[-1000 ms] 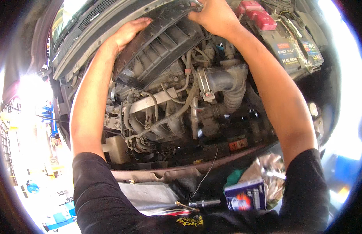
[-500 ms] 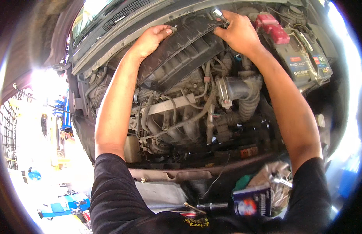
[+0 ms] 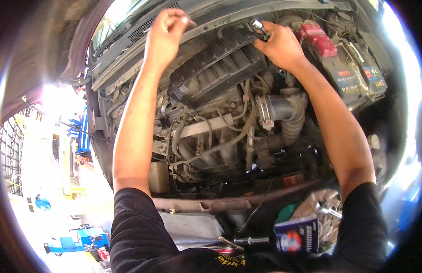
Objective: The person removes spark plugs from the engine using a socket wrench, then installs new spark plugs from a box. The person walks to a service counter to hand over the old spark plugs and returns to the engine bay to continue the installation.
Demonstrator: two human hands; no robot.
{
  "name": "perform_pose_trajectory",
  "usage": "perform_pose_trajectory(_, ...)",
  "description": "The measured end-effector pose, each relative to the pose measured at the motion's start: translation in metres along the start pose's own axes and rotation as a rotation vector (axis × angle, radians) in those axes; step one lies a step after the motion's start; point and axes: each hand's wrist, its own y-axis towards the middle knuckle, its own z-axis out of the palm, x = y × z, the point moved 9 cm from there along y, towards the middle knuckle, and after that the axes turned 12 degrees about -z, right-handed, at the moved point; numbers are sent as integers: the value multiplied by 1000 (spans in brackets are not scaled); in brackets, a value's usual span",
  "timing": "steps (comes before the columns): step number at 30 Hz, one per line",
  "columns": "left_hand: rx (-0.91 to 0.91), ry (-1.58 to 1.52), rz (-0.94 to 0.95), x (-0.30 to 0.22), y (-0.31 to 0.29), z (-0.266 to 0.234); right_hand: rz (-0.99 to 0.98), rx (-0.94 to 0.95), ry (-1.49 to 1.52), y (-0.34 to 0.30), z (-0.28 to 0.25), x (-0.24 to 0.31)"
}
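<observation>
Black plastic cover (image 3: 220,51) lies slantwise over the rear of the engine (image 3: 202,128). Right hand (image 3: 283,46), arm outstretched, curls around a silver socket tool (image 3: 257,24) at the cover's right end. Left hand (image 3: 163,34) is raised clear of the cover, wrist bent, fingertips pinching a small blurred piece (image 3: 191,22). Pale tank (image 3: 159,176) sits front left; contents indiscernible.

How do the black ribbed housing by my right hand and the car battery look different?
The black ribbed housing is long and slatted, while the car battery is a boxy block.
The housing is almost all dark; the battery has colored labels and red covers.
The right hand is at one end of the housing, while no hand is on the battery.
Both have dark bodies.
</observation>
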Motion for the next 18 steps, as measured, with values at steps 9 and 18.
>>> perform_pose_trajectory(9, -45, 396, 201, -6, 66, -25, 4, 12, 95, 4, 5, 8)
perform_pose_trajectory(18, -7, 47, -514, 107, -157, -34, 2, 46, -26, 5, 8, 3)
